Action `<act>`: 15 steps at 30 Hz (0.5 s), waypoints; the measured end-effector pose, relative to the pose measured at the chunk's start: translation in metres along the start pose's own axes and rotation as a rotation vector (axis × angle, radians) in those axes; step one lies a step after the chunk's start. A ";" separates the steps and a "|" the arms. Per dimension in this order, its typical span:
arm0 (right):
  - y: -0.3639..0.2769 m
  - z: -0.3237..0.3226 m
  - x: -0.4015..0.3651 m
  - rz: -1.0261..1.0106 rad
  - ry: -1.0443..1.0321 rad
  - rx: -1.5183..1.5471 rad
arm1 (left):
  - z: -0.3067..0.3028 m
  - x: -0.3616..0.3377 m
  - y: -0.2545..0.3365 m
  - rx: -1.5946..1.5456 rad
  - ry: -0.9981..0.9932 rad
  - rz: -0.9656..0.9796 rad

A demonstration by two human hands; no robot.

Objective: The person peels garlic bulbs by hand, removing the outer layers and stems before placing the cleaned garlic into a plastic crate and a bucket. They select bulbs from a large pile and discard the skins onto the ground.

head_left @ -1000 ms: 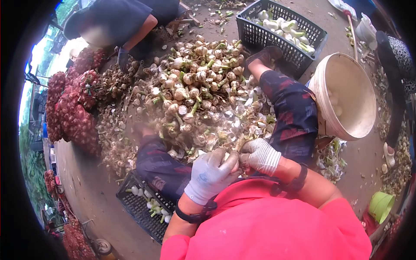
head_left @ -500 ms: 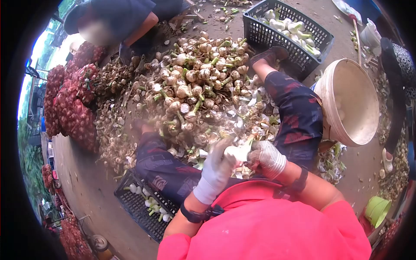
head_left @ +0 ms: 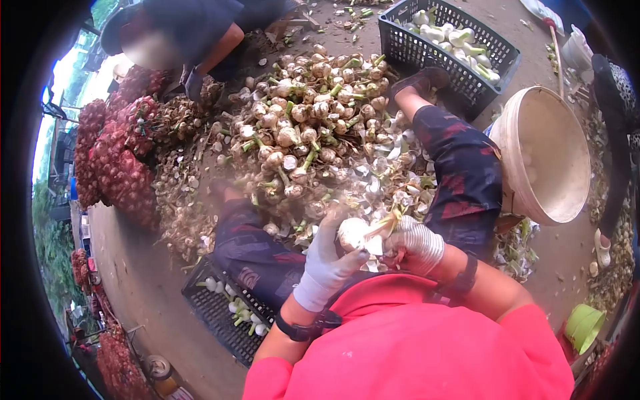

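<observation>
A white garlic bulb [head_left: 352, 233] with loosened outer skin sits between my gloved hands, above the front of the pile. My left hand [head_left: 329, 257] holds the bulb from the left, thumb below it and fingers behind. At the bulb's right, my right hand [head_left: 415, 245] has its fingers closed at the peeled skin and stem [head_left: 385, 227]; whatever lies deeper in those fingers is hidden. Beyond my hands spreads a heap of untrimmed garlic [head_left: 307, 117], with white peelings [head_left: 393, 180] at its near right side.
A black crate [head_left: 453, 57] of clean bulbs stands at the top right, another crate [head_left: 220, 317] beside my left leg. A white bucket [head_left: 543, 157] is by my right knee. Red net sacks [head_left: 120, 160] lie left, near a bending person [head_left: 180, 33]. A green bucket [head_left: 584, 328] is lower right.
The bulb shows more of its round side now. My left hand's fingers have spread around it, and my right hand has shifted slightly away to the right with the skin.
</observation>
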State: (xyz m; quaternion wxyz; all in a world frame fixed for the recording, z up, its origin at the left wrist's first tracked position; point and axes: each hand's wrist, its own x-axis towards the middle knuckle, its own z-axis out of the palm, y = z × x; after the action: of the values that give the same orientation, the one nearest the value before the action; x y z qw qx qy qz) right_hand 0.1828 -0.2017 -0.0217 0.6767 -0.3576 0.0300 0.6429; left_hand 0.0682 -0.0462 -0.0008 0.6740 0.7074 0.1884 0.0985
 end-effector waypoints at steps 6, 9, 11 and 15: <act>0.010 -0.001 -0.004 0.179 -0.286 0.460 | 0.002 0.005 0.000 -1.017 -0.252 -0.366; 0.008 -0.005 0.012 0.037 -0.115 0.123 | 0.011 0.002 0.019 -0.895 -0.106 -0.149; -0.016 0.029 -0.001 0.021 -0.038 -0.269 | 0.010 0.003 0.005 -0.720 -0.108 -0.114; -0.006 0.035 0.006 -0.089 -0.218 -0.477 | 0.017 0.013 -0.001 -0.602 0.007 -0.235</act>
State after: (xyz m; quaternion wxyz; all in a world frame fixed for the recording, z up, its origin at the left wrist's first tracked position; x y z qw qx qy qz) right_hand 0.1744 -0.1776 0.0038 0.5999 -0.4368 -0.2111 0.6362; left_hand 0.0870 -0.0564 -0.0048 0.8591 0.4494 0.2335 0.0738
